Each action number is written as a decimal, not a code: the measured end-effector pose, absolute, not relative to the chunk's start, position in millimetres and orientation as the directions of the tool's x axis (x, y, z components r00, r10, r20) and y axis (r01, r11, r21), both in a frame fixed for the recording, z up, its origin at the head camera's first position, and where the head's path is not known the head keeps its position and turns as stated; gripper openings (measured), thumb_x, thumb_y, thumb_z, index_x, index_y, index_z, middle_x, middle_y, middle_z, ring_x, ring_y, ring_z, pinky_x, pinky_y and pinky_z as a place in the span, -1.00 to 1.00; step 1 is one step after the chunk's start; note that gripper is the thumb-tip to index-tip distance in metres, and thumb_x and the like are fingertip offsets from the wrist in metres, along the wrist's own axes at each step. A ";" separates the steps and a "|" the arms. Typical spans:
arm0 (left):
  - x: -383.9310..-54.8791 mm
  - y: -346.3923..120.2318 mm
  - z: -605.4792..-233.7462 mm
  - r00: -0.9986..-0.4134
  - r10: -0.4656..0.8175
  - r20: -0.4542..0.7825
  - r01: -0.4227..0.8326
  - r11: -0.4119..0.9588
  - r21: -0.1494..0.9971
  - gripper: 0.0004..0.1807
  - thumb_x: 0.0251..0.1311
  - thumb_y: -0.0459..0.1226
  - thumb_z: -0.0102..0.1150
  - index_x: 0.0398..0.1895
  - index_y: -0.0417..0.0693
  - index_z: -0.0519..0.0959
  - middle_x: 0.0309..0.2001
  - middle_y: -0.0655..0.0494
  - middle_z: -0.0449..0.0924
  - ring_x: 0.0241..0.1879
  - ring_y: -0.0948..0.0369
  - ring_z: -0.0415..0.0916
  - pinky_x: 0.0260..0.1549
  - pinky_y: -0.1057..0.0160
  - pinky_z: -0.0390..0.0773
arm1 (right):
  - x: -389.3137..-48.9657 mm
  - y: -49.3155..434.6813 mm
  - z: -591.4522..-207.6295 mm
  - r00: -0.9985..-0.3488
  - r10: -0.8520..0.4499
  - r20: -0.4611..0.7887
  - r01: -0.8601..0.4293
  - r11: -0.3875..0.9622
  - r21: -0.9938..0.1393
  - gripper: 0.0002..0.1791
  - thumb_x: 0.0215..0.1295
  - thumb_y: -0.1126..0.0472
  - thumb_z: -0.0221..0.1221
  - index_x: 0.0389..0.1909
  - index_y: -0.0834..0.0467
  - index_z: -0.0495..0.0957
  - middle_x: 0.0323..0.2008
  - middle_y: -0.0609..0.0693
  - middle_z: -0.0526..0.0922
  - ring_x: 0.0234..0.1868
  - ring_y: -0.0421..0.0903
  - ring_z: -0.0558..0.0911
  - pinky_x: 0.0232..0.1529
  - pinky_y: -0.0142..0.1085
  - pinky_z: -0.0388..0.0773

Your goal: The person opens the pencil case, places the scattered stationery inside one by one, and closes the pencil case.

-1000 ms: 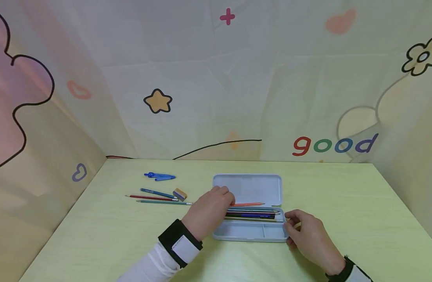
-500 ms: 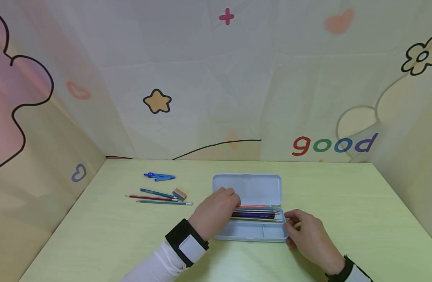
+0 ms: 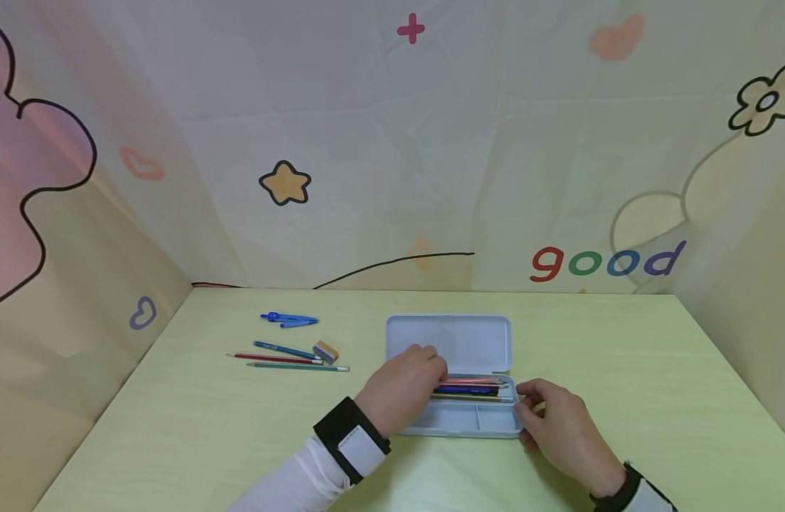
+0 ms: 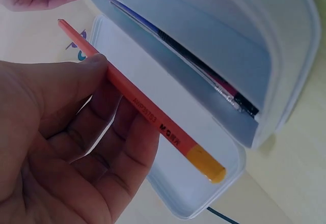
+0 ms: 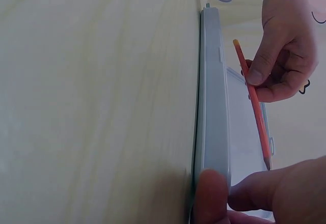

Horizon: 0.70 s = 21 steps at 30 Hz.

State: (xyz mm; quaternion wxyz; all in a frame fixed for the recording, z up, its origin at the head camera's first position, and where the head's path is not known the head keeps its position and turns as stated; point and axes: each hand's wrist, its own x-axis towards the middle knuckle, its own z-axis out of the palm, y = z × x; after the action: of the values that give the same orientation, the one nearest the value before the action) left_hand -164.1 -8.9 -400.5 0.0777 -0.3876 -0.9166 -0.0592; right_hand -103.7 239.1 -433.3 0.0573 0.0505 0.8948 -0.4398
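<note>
My left hand (image 3: 402, 390) pinches an orange-red pencil (image 4: 137, 98) between thumb and fingers, over the pencils in the open pale blue pencil case (image 3: 444, 421). The pencil has a yellow end and, in the right wrist view, its pointed tip is towards my right hand. Inside the case's rear compartment lie several pencils and a dark blue pen (image 3: 469, 390). At the case's right end, my right hand (image 3: 559, 428) grips the edge; the right wrist view has a fingertip (image 5: 211, 196) against the outer wall. The left hand hides the case's left end in the head view.
Left of the case lie a blue compass (image 3: 290, 320), a blue pencil (image 3: 280, 348), a dark red pencil (image 3: 271, 358), a green pencil (image 3: 296, 367) and an eraser (image 3: 326, 350). The raised lid (image 3: 456, 334) leans back behind the case. A printed cloth backdrop (image 3: 367, 142) encloses the table.
My left hand has moved rightward and slightly nearer with the orange-red pencil, from the lid's edge to over the rear compartment. My right hand stays on the case's end.
</note>
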 end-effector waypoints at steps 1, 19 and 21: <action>-164.1 -8.1 -400.9 -0.688 0.701 0.188 0.720 0.693 0.048 -0.86 0.36 -0.45 0.33 -0.20 -0.01 0.72 -0.23 0.17 0.66 -0.22 0.22 0.56 -0.17 0.35 0.61 | -103.9 239.1 -433.5 -0.988 0.040 -0.149 0.142 0.609 -0.781 -0.68 0.50 0.37 0.18 0.18 0.41 0.54 -0.28 0.06 0.59 -0.52 -0.08 0.64 -0.50 -0.29 0.64; -165.1 3.5 -411.4 -0.699 0.702 0.136 0.713 0.698 0.066 -0.88 0.39 -0.41 0.33 -0.22 0.02 0.73 -0.30 0.23 0.62 -0.29 0.28 0.49 -0.26 0.40 0.53 | -103.8 239.2 -433.3 -0.988 0.038 -0.149 0.142 0.591 -0.794 -0.70 0.50 0.38 0.18 0.17 0.41 0.55 -0.27 0.09 0.60 -0.52 -0.07 0.65 -0.50 -0.27 0.67; -164.9 4.4 -412.4 -0.698 0.704 0.133 0.715 0.697 0.064 -0.88 0.39 -0.41 0.33 -0.21 0.02 0.73 -0.29 0.23 0.62 -0.29 0.28 0.49 -0.26 0.40 0.53 | -103.6 239.1 -433.1 -0.988 0.038 -0.152 0.145 0.591 -0.793 -0.70 0.50 0.38 0.18 0.17 0.41 0.55 -0.27 0.09 0.60 -0.52 -0.07 0.64 -0.50 -0.27 0.67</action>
State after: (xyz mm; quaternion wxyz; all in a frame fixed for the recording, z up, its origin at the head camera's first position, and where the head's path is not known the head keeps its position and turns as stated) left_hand -164.9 4.4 -412.4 0.0493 -0.3856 -0.9197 -0.0553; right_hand -103.6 239.1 -433.1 0.0592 0.0514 0.8900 -0.4491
